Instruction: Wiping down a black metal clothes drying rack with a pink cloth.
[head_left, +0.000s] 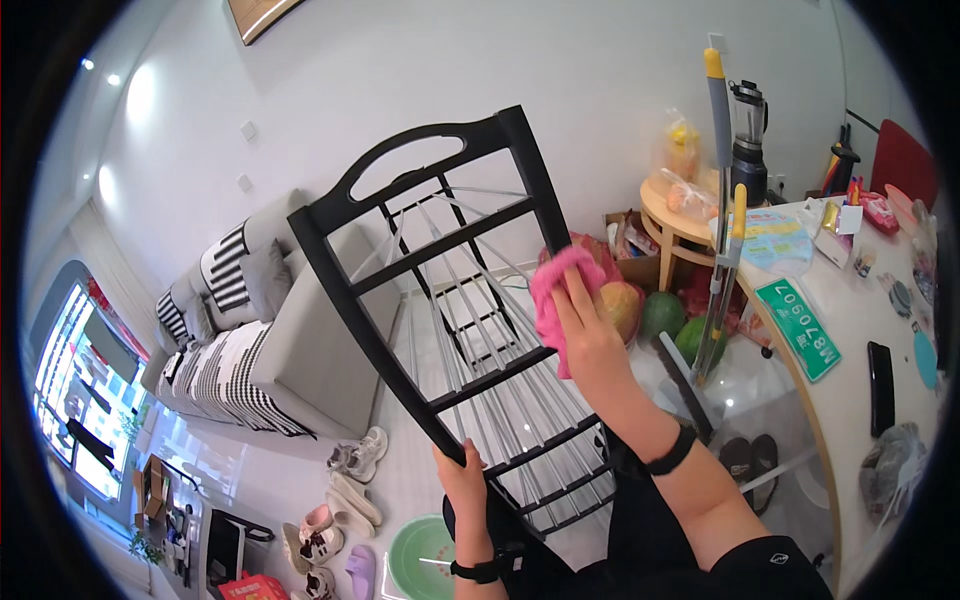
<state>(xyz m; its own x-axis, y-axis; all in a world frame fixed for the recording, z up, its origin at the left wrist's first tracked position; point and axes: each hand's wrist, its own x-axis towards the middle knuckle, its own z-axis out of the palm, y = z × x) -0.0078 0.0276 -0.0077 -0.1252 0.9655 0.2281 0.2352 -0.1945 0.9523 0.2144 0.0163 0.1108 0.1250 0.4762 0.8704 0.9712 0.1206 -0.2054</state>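
A black rack with metal rods (390, 341) stands tilted before me, its handled end frame towards me. My left hand (463, 476) grips the lower left upright of that frame. Higher up on the right, my right hand (589, 322) presses a pink cloth (551, 296) around the right upright; the cloth hides that stretch of it. Both wrists wear black bands.
A green basin (420, 555) lies on the floor beside several shoes (352, 502). Behind the rack is a grey sofa (322, 360). At right stand a cluttered white table (847, 315), a yellow-handled mop (721, 150), watermelons (662, 313) and a round wooden table (656, 199).
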